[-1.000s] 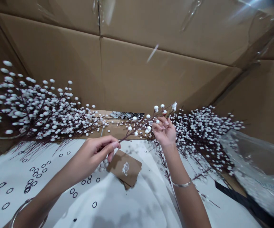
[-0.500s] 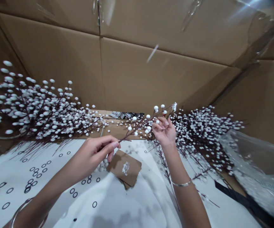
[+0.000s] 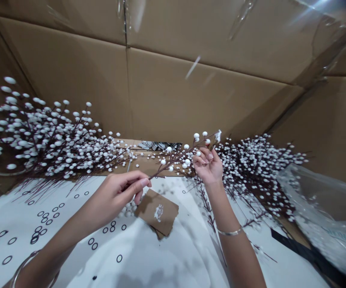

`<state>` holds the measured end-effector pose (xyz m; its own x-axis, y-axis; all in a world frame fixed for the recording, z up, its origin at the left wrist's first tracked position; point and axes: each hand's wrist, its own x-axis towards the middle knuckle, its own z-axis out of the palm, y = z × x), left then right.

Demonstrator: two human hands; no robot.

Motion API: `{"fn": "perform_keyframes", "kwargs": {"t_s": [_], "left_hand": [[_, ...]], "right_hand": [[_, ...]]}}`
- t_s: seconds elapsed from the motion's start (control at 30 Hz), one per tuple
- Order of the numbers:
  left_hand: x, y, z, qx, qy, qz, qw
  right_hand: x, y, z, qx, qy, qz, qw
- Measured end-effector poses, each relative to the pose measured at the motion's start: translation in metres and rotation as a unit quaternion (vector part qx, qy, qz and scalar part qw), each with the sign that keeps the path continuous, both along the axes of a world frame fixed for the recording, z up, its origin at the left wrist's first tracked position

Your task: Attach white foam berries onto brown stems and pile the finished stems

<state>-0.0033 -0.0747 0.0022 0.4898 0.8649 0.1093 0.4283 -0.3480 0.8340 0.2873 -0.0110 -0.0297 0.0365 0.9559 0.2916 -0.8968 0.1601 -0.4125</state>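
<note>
Pinched between my left thumb and fingers is a brown artificial branch with white berries [image 3: 172, 161], slanting up to the right. My left hand [image 3: 127, 188] is closed on its lower end. My right hand [image 3: 208, 165] is closed round a small brown strip [image 3: 214, 143], perhaps cardboard, with a white pasty blob [image 3: 218, 135] on its end. The branch's tip reaches that blob; whether they touch I cannot tell. Below the hands, brown cardboard pieces [image 3: 163, 204] lie stacked, the top one carrying a white smear [image 3: 158, 213].
White-berry branches are heaped at the left [image 3: 55, 140] and right [image 3: 251, 164]. Several black rings [image 3: 45, 218] lie scattered on the white table [image 3: 137, 264]. A clear plastic bag [image 3: 326, 216] rests at the right. Cardboard walls [image 3: 215, 92] stand behind.
Both hands keep their holds. The strip with the white blob has turned slightly and shifted a little to the left; the branch has moved barely leftward.
</note>
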Motion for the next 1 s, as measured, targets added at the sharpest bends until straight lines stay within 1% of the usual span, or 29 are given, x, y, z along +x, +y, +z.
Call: {"fn": "perform_keyframes", "kwargs": {"t_s": [0.1, 0.27, 0.43, 0.6, 0.8, 1.0], "left_hand": [[0.0, 0.0, 0.0, -0.003, 0.002, 0.0, 1.0], [-0.001, 0.001, 0.0, 0.0, 0.0, -0.003, 1.0], [-0.002, 0.001, 0.0, -0.006, -0.001, -0.002, 1.0], [-0.002, 0.001, 0.0, -0.011, 0.0, -0.006, 1.0], [-0.003, 0.002, -0.001, -0.017, -0.002, -0.011, 1.0], [-0.004, 0.003, 0.001, -0.026, -0.001, -0.017, 1.0]], "right_hand": [[0.0, -0.001, 0.001, 0.002, 0.009, 0.009, 1.0], [0.001, -0.001, 0.002, -0.008, -0.009, -0.016, 1.0], [0.004, 0.002, 0.001, -0.002, -0.03, -0.028, 0.999], [0.007, 0.003, 0.002, -0.009, -0.025, -0.037, 0.999], [0.011, 0.0, 0.008, -0.012, -0.063, -0.098, 0.993], [0.021, 0.003, 0.005, 0.024, -0.13, -0.155, 0.979]]}}
